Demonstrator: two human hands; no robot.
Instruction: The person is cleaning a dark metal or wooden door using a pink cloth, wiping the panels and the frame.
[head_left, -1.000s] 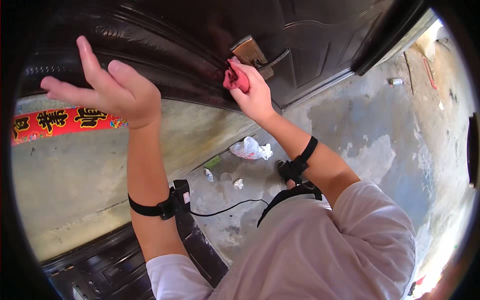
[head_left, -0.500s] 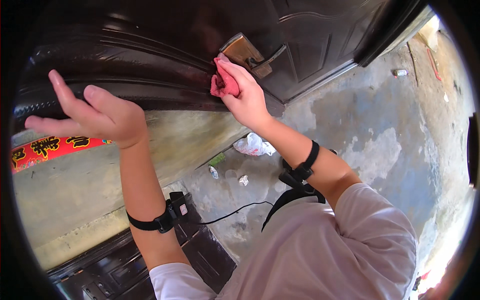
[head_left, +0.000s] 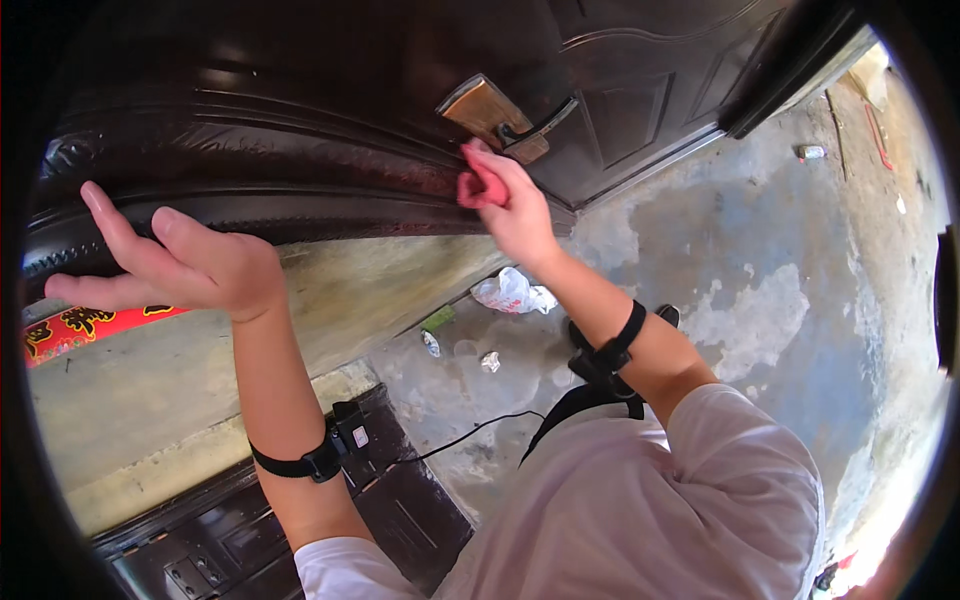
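Observation:
A dark brown panelled door [head_left: 330,60] fills the top of the view, with a moulded frame [head_left: 330,215] along its near side. My right hand [head_left: 520,215] grips a red cloth [head_left: 481,187] against the frame's moulding, just below the bronze handle plate [head_left: 480,105] and its dark lever. The moulding beside the cloth looks wet and shiny. At the left, my left hand [head_left: 185,262] is open with its fingers spread, close to the frame; whether it touches the frame I cannot tell. It holds nothing.
Below the frame runs a bare wall with a red paper banner [head_left: 90,328]. A white plastic bag [head_left: 508,290], a crumpled paper [head_left: 490,362] and a green scrap [head_left: 437,318] lie on the concrete floor [head_left: 700,260]. Another dark door [head_left: 400,500] is at lower left. A can [head_left: 811,152] lies far right.
My right hand and the red cloth have slid along the moulding to the right and down, away from the handle plate. My left hand stays spread, shifted slightly lower in view.

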